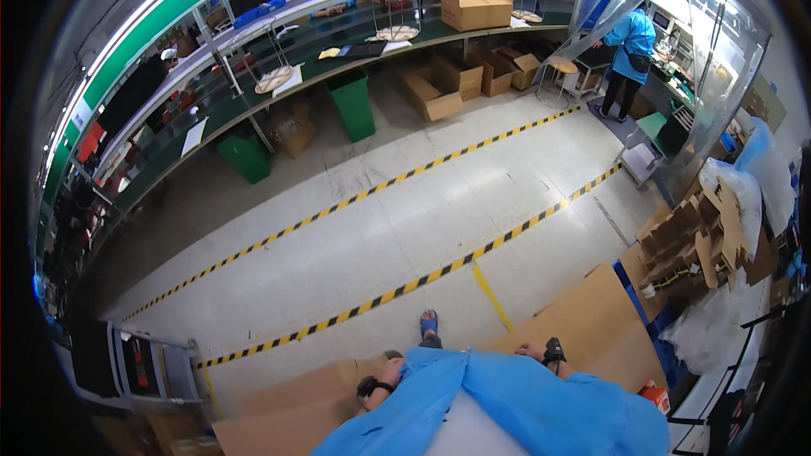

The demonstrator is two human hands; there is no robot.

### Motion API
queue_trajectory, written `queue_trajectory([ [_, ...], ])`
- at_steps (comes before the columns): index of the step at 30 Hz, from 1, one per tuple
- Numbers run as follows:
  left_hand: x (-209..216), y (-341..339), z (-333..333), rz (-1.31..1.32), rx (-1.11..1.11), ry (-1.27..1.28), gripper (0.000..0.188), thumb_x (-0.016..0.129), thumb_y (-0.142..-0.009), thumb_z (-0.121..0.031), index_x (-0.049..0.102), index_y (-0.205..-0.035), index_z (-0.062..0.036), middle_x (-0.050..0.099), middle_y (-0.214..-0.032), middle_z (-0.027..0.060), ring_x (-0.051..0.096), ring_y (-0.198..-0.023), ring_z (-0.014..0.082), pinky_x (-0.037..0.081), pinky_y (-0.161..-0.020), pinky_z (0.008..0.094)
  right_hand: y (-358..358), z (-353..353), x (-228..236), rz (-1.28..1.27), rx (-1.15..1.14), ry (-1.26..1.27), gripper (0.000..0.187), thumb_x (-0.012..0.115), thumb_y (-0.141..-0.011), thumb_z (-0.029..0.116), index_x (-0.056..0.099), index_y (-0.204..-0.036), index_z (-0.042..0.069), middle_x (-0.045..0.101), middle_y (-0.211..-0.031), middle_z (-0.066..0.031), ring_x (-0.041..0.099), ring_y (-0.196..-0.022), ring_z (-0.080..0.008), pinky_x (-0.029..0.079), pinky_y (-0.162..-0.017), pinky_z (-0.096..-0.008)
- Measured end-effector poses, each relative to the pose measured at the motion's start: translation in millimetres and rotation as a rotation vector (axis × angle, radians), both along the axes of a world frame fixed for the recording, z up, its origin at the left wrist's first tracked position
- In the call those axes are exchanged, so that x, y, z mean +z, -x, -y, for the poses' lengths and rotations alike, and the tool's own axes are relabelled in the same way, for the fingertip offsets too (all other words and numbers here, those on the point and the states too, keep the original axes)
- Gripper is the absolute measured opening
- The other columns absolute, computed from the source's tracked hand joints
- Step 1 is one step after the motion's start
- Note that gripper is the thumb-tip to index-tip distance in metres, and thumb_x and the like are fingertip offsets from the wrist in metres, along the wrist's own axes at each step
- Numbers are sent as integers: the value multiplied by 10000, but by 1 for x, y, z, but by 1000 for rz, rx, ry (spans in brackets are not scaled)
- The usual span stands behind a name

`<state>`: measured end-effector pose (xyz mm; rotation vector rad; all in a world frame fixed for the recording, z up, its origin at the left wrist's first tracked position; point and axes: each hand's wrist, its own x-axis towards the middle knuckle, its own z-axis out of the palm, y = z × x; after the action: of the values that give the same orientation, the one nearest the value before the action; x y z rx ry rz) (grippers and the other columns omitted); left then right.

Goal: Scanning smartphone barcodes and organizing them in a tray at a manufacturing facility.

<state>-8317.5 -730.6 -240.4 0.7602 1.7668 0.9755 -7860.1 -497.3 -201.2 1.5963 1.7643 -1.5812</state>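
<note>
My left hand [393, 369] is low in the middle, beside the blue smock [380, 405] that I wear. A dark band circles its wrist, and its fingers are mostly hidden. On the other side of the smock, my right hand [532, 350] appears over a brown cardboard sheet or box [591, 321], with a black device [554, 351] strapped at the wrist. Its fingers look bent, but they are too small to read, and I see nothing held. More cardboard [296, 401] lies beneath my left forearm. One foot in a blue sandal [429, 323] shows on the floor between my hands.
Black-and-yellow tape lines [405, 287] cross the grey floor [372, 236]. Beyond runs a long workbench [312, 76], with green bins [351, 107] and open cartons [431, 93] beneath. A person in blue [632, 42] stands at the far right. Stacked cardboard [701, 236] is at right, a metal cart [152, 363] at left.
</note>
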Motion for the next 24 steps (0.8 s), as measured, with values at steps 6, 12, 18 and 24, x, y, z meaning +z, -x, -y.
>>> queue_trajectory([
  [6,26,129,-263,230,4,322,169,625,-837,-201,683,-831,-42,640,-739,63,596,-637,208,483,-567,332,13,-89,35,-78,-423,95,340,596,-870,359,694,-968,49,683,-764,-89,651,-711,-158,532,-641,-291],
  [12,-69,323,-445,557,-556,397,324,449,-890,-307,594,-995,-37,604,-742,98,584,-659,238,479,-503,371,-31,-100,-67,-89,-829,139,333,574,-873,340,713,-893,39,698,-816,-103,648,-722,-213,521,-645,-374],
  [18,-80,123,-654,-312,-1048,334,284,462,-896,-268,619,-981,-48,628,-790,97,606,-715,220,499,-558,356,15,-148,-33,211,-846,181,325,570,-875,329,713,-925,41,702,-850,-101,652,-749,-216,520,-678,-385],
  [24,-96,34,-814,-400,-1364,110,249,475,-901,-230,644,-966,-58,652,-838,96,629,-772,203,518,-612,342,0,-310,4,316,-915,145,321,565,-876,318,712,-957,44,707,-883,-99,656,-777,-218,520,-711,-396],
])
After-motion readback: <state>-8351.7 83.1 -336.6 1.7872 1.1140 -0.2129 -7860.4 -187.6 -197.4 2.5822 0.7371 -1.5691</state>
